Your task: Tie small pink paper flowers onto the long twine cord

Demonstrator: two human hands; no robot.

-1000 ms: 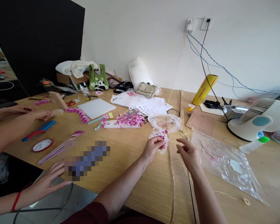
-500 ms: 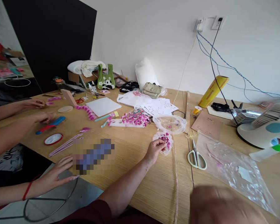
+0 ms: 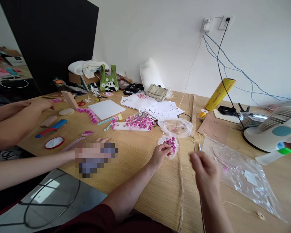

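Magenta small-petalled flowers (image 3: 170,141) sit gathered in the left hand's (image 3: 158,155) pinch, near centre, the right hand (image 3: 207,171) curls, grip unclear, and pink-and-white blossoms (image 3: 140,121) lie bunched farther left, apart from them.

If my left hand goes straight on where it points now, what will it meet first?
Your left hand would likely meet the small plastic bag with magenta petals just past its fingertips, though its height above the table is unclear.

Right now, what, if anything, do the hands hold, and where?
The left hand pinches magenta flowers by their near end; whether the right hand holds anything is unclear.
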